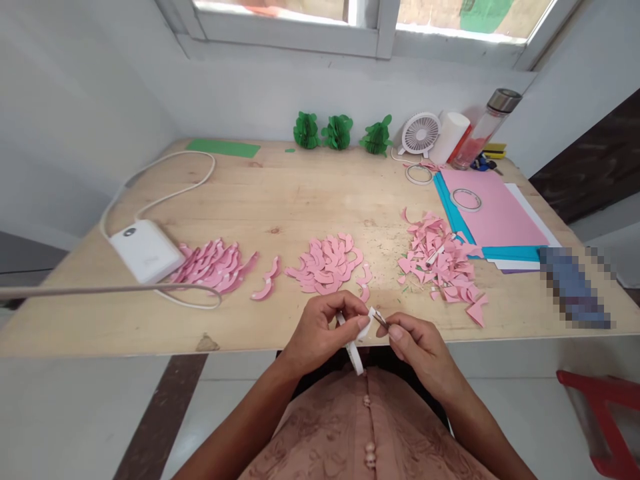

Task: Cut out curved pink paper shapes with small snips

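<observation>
My left hand [325,327] is closed around a roll of white tape [355,357], with a short white strip [367,323] pinched between thumb and fingertips. My right hand [417,343] grips what look like small scissors [381,321]; their thin metal tips touch or nearly touch the strip, and the handles are hidden by the fingers. Just beyond the hands lie a wavy pink paper piece [365,280] with white patches and a pile of pink curved paper pieces [327,263]. Further left are another single wavy piece [267,279] and a heap of pink strips with white patches [215,265].
Pink scraps [443,257] lie to the right, before stacked coloured paper [500,213] with a tape ring [466,200]. A white power bank [147,250] with a cable sits left. Green paper shapes [337,132], a fan [421,135] and a bottle [485,130] stand at the back.
</observation>
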Demonstrator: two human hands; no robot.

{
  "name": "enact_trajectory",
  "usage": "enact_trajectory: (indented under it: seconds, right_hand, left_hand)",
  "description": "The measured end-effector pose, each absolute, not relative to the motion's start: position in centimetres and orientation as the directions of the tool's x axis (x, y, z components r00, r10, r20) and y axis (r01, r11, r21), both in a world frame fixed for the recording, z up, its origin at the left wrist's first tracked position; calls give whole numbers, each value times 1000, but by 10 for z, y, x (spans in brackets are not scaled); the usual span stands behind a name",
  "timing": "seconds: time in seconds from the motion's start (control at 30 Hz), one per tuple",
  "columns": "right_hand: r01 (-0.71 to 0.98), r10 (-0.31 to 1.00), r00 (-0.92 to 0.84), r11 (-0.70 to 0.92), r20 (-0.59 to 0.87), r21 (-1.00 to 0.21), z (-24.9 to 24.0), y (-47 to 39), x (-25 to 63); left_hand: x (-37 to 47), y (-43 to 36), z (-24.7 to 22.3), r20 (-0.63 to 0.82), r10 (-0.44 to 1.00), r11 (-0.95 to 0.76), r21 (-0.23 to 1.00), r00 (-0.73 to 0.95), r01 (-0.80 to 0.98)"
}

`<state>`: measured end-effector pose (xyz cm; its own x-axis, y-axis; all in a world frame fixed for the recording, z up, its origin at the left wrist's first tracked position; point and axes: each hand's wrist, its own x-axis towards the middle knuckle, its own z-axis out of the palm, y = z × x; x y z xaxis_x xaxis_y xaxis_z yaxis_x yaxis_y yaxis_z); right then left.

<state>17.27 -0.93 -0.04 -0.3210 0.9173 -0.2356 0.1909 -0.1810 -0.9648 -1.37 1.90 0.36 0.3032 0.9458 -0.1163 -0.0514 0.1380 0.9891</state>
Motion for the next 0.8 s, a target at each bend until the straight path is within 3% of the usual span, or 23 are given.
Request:
enact_trajectory:
  seconds: [0.8]
  right_hand:
    - [291,945,-279,-86,-171,-953,3,-9,167]
  left_hand:
    - [-14,18,3,-117,944,133,991,308,-32]
